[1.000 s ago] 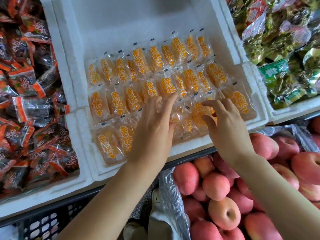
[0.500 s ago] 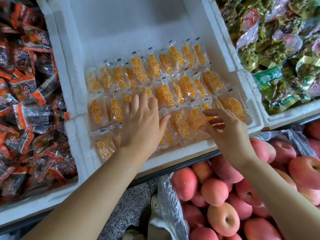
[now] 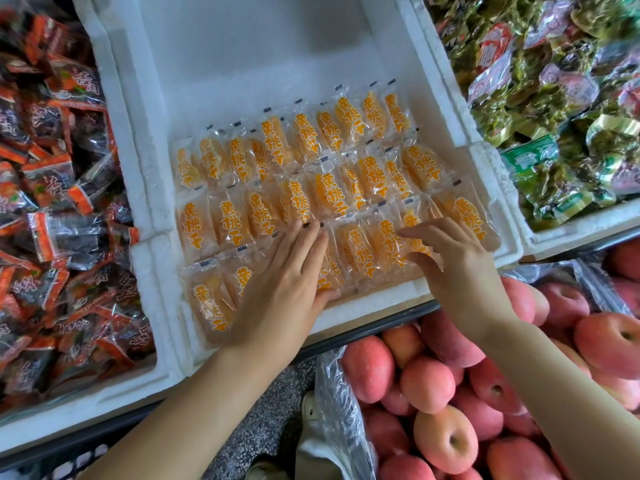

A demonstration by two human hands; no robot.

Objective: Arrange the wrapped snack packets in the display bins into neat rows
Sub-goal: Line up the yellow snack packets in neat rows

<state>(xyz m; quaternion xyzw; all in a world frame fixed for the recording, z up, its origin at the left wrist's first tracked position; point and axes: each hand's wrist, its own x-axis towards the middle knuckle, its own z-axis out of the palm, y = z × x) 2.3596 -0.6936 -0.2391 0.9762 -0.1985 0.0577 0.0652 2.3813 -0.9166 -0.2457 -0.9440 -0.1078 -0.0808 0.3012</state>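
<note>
Left hand (image 3: 284, 289) has slid back toward the near edge since half a second ago; its fingertips were up in the middle row and now sit at the seam between that row and the near one. It's lying flat, fingers straight and together, pressing down on the near-row packets (image 3: 360, 251) left of centre, not gripping anything.

Right hand (image 3: 457, 268) is just to the right of it, hardly moved, arched over the right end of the same row. Index finger and thumb touch the wrappers, but whether it's actually pinching one I can't tell.

Those orange packets fill the near half of the white foam bin (image 3: 242, 64) in three rows, overlapping side by side; the far half is bare foam. Left of the bin is a heap of red packets (image 3: 52, 202), right is a heap of green packets (image 3: 554, 116), and apples (image 3: 429, 382) are piled below the near right edge.
</note>
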